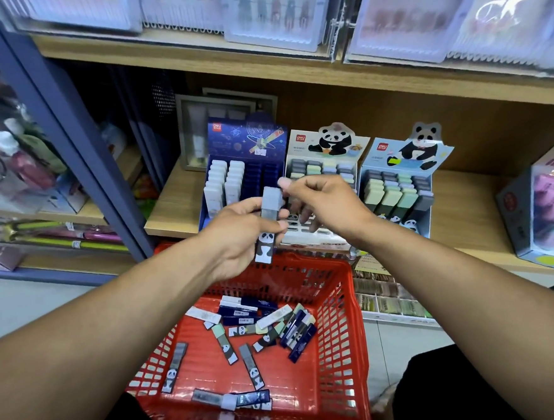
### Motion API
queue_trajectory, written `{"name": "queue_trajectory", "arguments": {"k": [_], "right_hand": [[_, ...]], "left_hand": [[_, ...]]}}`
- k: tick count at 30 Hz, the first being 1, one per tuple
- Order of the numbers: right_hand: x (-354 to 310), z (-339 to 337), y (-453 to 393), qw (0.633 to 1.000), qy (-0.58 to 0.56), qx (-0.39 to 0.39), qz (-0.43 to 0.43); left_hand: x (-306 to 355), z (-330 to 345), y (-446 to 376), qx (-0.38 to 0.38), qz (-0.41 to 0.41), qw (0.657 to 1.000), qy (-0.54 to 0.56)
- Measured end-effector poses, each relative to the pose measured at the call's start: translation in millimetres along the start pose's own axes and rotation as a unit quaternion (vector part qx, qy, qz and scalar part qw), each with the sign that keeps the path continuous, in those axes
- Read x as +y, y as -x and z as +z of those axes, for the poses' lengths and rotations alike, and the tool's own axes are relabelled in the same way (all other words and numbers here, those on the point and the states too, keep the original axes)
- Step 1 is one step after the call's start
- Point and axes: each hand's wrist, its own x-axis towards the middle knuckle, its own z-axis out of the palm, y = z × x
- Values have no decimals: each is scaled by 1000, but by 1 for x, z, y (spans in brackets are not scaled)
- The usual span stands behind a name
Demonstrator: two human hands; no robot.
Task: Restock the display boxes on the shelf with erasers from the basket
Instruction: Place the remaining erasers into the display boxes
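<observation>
Holding a grey panda eraser [268, 225] upright above the red plastic basket [349, 319], the left hand [241, 235] is wrapping fingers round its lower, sleeve-covered part while the right hand [321, 203] is pinching the bare grey top between thumb and forefinger; both grips are closed on the same eraser. Step in hand looks like the transfer from basket to shelf, eraser picked but not yet slotted. Next move probably calls for matching it to the middle panda display box [323, 160], just beyond the basket, and sliding it end-first into a free slot among the grey and green rows. The eraser is a long rectangular block, matte rubber tip, glossy printed paper sleeve. Loose erasers [264, 328] are lying scattered flat on the basket's lattice floor, some navy-sleeved, some panda-sleeved. Beyond the basket to the left, the navy space-themed display box [247, 136] is showing white erasers and empty slots; to the right, a second panda display box [401, 181], cardboard, looking nearly full.
</observation>
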Motion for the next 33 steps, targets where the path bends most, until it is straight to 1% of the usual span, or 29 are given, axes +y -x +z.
{"name": "queue_trajectory", "arguments": {"k": [4, 6, 7, 8, 9, 10, 11, 12, 13, 14, 17, 19, 22, 27, 30, 33], "right_hand": [[-2, 0, 4, 999, -13, -41, -20], [-3, 0, 2, 999, -22, -47, -2], [-3, -2, -1, 998, -41, -31, 21], [-2, -5, -4, 997, -61, -4, 49], [-1, -9, -7, 995, -61, 35, 67], [1, -15, -9, 995, -18, 78, 65], [3, -21, -10, 991, 55, 113, 45], [6, -26, -9, 983, 124, 134, 17], [8, -29, -8, 975, 169, 146, -11], [11, -31, -7, 971, 188, 148, -28], [21, -31, -6, 971, 193, 133, -39], [26, -29, -7, 969, 212, 122, -46], [31, -29, -9, 967, 230, 96, -53], [29, -33, -8, 958, 269, 65, -79], [32, -35, -10, 961, 255, 71, -77], [34, -35, -12, 968, 229, 80, -68]], "left_hand": [[-4, 0, -1, -2, 4, 1000, -19], [-7, -1, -3, -5, -7, 999, -38], [-9, -2, -4, -3, -13, 997, -71], [-12, -5, -7, 0, -11, 990, -138], [-15, -10, -10, 3, 3, 971, -240], [-19, -14, -13, 5, 21, 934, -357], [-22, -18, -15, 4, 38, 887, -461], [-25, -21, -16, 3, 49, 843, -536], [-27, -21, -16, -1, 52, 813, -579], [-28, -21, -16, -8, 51, 796, -604], [-31, -18, -16, -39, 36, 764, -643], [-32, -17, -16, -55, 32, 755, -653], [-35, -14, -15, -79, 30, 756, -649], [-37, -11, -15, -74, 28, 753, -654], [-37, -11, -17, -71, 25, 754, -652], [-40, -11, -20, -62, 31, 744, -664]]}}
